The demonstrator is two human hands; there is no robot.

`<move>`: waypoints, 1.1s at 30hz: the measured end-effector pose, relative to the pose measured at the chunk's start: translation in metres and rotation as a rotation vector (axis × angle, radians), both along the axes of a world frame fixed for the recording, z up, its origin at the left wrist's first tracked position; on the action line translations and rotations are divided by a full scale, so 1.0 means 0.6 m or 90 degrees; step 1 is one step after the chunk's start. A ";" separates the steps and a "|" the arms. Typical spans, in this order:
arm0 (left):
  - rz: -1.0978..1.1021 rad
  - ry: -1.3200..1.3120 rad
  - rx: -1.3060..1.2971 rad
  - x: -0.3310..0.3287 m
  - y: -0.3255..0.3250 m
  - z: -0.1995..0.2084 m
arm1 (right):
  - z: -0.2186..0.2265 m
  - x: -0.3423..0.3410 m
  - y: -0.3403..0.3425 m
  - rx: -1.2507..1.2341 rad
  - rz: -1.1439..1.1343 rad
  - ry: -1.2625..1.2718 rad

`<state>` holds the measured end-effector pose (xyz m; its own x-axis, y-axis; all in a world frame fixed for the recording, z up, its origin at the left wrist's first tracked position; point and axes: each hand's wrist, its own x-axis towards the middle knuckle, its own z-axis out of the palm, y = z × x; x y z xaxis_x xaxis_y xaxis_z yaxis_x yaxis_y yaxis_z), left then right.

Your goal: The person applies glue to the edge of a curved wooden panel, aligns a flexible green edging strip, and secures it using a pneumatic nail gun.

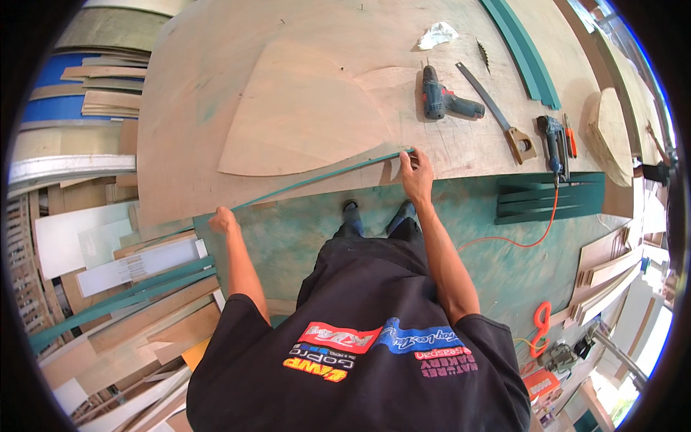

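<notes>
The fingers (407, 154) of the right hand (419, 174) were pinched together on one end of a long, thin green strip (317, 178). The fingers of the left hand (224, 219) were curled shut on the same strip, farther along, and some of it poked out past that hand on the left. The strip ran on a slant between the two hands, along the near edge of the big wooden counter (176, 137). It was lower at the left hand and higher at the right hand.

Just past the strip, a flat piece of thin wood (302, 108) with a curvy edge lay on the counter. To the right of it lay a drill (434, 97), and then a saw (497, 108) with a wooden handle. Near the saw was a nail gun (554, 147) with an orange hose (551, 223) hanging down from it. A tool with a red handle (571, 142) lay right beside the nail gun. Farther back were a white crumpled thing (437, 35) and some long green boards (522, 54).

Below the counter edge, on the right, was a pile of green strips (551, 199). Lots of wood boards (147, 317) were heaped on the left.
</notes>
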<state>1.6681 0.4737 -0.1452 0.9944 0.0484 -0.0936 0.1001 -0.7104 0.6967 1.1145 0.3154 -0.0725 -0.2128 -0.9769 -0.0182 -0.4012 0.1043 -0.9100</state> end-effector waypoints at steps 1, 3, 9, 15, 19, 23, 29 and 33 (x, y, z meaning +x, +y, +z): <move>0.010 -0.020 0.004 -0.005 0.007 0.005 | -0.009 0.000 -0.006 0.005 -0.004 -0.008; 0.029 -0.038 0.013 -0.024 0.015 0.022 | -0.023 0.003 -0.017 0.018 -0.004 -0.026; 0.052 -0.100 0.046 0.011 0.086 -0.004 | -0.022 0.033 -0.032 0.038 0.022 -0.093; 0.002 -0.105 0.056 0.009 0.063 0.004 | -0.034 0.031 -0.040 0.054 0.050 -0.142; -0.027 -0.075 0.069 0.016 0.043 0.027 | -0.024 0.038 -0.039 0.061 0.052 -0.128; -0.056 -0.014 0.078 0.011 0.024 0.035 | -0.027 0.060 -0.029 0.033 -0.012 -0.133; -0.023 -0.111 0.100 0.016 0.054 0.003 | -0.043 0.048 -0.046 0.056 0.031 -0.127; 0.019 -0.088 0.090 -0.014 0.066 0.008 | -0.027 0.040 -0.054 0.076 0.039 -0.172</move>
